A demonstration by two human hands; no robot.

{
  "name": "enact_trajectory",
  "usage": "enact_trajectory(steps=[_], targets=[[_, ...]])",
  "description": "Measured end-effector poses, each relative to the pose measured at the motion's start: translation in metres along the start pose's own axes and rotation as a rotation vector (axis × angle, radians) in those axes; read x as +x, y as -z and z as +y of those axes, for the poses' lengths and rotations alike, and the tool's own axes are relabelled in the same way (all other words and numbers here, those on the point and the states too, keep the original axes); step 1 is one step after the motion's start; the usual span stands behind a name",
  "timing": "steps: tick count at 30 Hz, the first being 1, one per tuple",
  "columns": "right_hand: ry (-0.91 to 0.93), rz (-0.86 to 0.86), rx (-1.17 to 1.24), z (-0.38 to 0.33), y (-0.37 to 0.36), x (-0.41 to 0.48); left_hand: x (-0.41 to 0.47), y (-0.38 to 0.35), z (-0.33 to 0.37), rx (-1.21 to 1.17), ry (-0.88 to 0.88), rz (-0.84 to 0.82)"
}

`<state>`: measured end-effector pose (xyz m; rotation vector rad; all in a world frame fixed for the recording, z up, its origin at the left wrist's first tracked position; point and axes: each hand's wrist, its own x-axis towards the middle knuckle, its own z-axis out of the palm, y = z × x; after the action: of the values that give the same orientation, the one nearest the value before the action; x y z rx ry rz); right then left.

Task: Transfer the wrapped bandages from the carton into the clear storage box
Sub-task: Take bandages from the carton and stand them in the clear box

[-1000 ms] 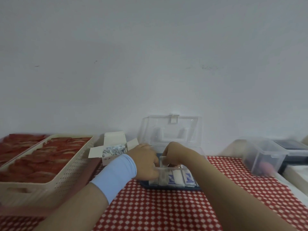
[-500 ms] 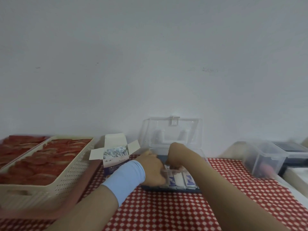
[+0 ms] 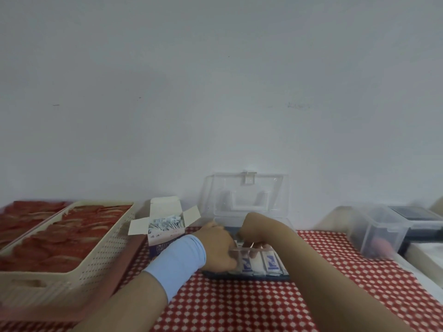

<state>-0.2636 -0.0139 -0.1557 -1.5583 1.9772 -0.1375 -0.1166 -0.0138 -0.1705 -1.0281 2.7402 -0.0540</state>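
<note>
The clear storage box (image 3: 282,236) stands mid-table on a dark base, its lid (image 3: 247,195) raised against the wall. Several wrapped bandages (image 3: 269,261), white with blue print, stand in a row behind its front wall. My left hand (image 3: 215,245), with a light blue wristband, curls round the box's front-left corner. My right hand (image 3: 251,226) reaches down inside the box from above; its fingers are hidden. The open carton (image 3: 165,238) stands just left of the box with more wrapped bandages (image 3: 165,222) in it.
A cream perforated basket (image 3: 96,257) of red packets fills the left side, with a second red-filled tray (image 3: 21,212) behind it. A clear lidded bin (image 3: 381,226) and a dark box (image 3: 417,214) stand at the right. A red-and-white checked cloth (image 3: 239,305) covers the table.
Both hands have sunk a little lower at the box. My left hand slid down from the box's rim to its front-left corner. The carton and basket have not moved.
</note>
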Motion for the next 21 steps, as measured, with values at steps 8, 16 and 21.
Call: enact_trajectory(steps=[8, 16, 21], targets=[[0.135, 0.191, 0.125, -0.018, 0.027, -0.023, -0.040, 0.035, -0.036, -0.499, 0.050, 0.383], [0.552, 0.348, 0.028, -0.086, 0.004, -0.025, -0.083, 0.021, -0.111, -0.597, 0.472, 0.652], [0.607, 0.374, -0.186, -0.118, -0.020, -0.013, -0.093, -0.012, -0.123, -0.613, 0.550, 0.567]])
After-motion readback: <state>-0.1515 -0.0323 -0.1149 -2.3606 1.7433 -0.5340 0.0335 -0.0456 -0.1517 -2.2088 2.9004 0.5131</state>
